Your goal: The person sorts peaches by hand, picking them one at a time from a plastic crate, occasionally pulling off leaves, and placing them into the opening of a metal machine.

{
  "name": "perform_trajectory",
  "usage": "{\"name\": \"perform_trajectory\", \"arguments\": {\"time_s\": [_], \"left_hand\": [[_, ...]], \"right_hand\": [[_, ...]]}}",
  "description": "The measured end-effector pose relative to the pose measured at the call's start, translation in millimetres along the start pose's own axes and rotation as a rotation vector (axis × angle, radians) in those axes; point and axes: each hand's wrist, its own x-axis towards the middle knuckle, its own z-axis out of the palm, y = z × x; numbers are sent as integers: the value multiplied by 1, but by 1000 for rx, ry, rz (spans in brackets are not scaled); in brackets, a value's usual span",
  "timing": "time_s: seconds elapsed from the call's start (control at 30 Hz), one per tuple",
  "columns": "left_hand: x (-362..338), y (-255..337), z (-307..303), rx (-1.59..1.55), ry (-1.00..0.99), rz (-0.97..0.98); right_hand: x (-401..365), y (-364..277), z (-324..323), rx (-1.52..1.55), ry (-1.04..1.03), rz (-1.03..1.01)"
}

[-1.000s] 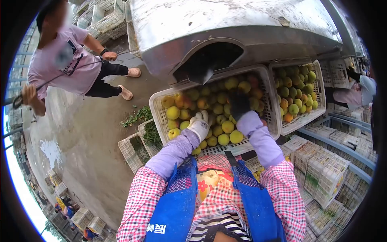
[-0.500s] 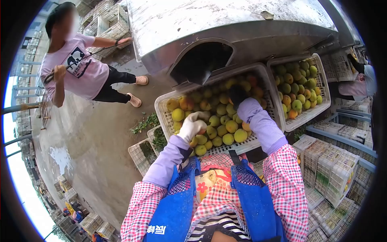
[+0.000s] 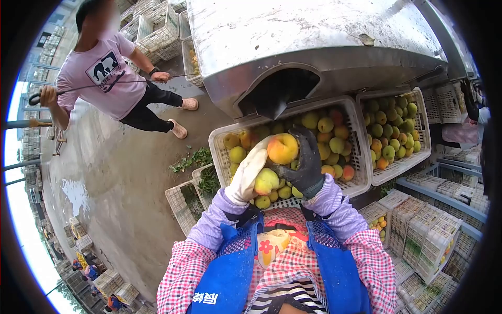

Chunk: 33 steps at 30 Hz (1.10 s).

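Note:
My left hand (image 3: 249, 174), in a white glove, is closed around a yellow-green peach (image 3: 266, 180). My right hand (image 3: 304, 163), in a dark glove, holds up an orange-yellow peach (image 3: 283, 148) close to the left one. Both hands are raised above the near edge of a white crate (image 3: 357, 137) filled with several yellow and orange peaches. That crate sits under the dark chute opening (image 3: 280, 90) of a grey metal machine.
A second white crate (image 3: 420, 118) of peaches stands to the right. A person in a pink T-shirt (image 3: 102, 73) pulls a long hook at the upper left. Stacked empty crates (image 3: 423, 230) fill the right side. A small crate with leaves (image 3: 184, 198) sits on the concrete floor.
Both hands have lifted out of the crate, each with a peach, and come together in front of me. The person in pink has shifted to the right.

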Motion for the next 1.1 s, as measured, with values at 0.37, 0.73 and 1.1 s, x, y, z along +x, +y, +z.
{"name": "perform_trajectory", "arguments": {"time_s": [0.37,0.73,1.1], "left_hand": [[-8,-25,-11,-816,528,-602],[2,-21,2,-1226,535,-598],[-18,-23,-1,-505,618,-585]], "right_hand": [[135,45,67,-319,64,10],[14,-16,33,-123,-120,-164],[73,15,34,-453,166,-291]]}}
